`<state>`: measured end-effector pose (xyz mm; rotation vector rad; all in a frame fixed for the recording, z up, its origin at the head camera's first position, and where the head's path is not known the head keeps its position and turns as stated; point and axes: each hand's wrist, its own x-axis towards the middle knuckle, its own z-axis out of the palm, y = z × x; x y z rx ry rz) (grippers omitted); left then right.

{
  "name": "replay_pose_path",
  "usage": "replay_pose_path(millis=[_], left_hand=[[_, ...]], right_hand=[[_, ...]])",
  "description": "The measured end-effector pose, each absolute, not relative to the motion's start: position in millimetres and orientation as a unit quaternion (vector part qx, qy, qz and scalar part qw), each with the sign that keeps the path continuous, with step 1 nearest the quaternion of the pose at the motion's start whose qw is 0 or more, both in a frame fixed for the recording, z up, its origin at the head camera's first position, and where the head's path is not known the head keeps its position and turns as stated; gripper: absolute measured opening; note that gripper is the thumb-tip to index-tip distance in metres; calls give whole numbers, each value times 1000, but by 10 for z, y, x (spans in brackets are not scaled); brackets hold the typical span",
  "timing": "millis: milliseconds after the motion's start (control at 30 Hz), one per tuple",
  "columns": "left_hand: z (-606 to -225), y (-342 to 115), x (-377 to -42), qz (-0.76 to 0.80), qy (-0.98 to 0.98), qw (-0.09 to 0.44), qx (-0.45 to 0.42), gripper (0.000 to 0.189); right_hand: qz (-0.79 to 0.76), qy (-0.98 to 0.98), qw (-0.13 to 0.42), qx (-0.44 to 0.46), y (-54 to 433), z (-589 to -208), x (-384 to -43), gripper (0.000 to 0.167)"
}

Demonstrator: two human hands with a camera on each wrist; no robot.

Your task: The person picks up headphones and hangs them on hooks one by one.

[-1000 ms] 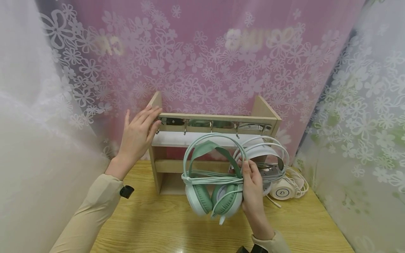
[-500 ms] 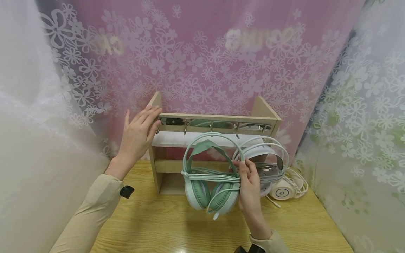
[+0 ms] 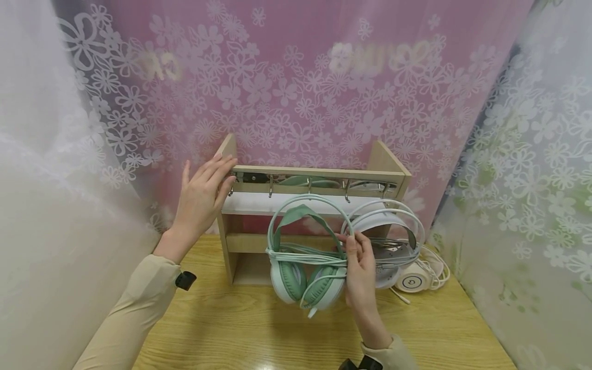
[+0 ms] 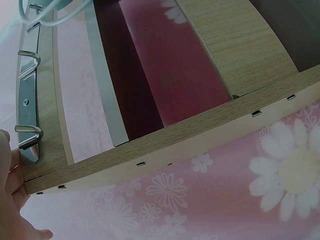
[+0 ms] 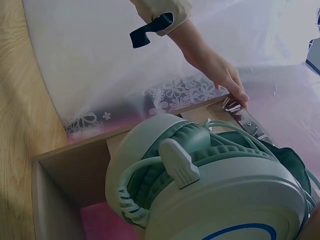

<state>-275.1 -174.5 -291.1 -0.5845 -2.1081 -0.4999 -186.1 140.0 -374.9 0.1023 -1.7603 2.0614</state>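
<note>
My right hand (image 3: 361, 277) grips the side of a pair of mint-green headphones (image 3: 287, 282) in the head view, at the headband and the cable bundled across it. They are held upright in front of a wooden rack (image 3: 305, 169), below its row of metal hooks. In the right wrist view, the ear cups and stubby microphone (image 5: 177, 165) of the green headphones fill the foreground. With fingers extended, my left hand (image 3: 203, 198) rests on the rack's upper left corner, beside the leftmost hook (image 4: 30, 131).
White headphones (image 3: 407, 221) are at the rack's right side, partly behind my right hand; whether they hang from a hook is unclear. A white ear cup (image 3: 413, 281) with a blue ring and coiled cable lies on the wooden table (image 3: 222, 329). Flowered curtains (image 3: 300, 92) surround the table.
My right hand has shifted slightly to the left and up with the green headphones, and their ear cups have swung a little. The left hand stays on the rack corner.
</note>
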Motion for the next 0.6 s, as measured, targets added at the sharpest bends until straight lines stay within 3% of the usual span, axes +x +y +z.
replay_pose_path(millis=[600], left_hand=[[-2911, -1747, -2749, -205, -844, 436, -234, 39]], right_hand=[[734, -642, 211, 66, 1392, -3789, -1863, 38]])
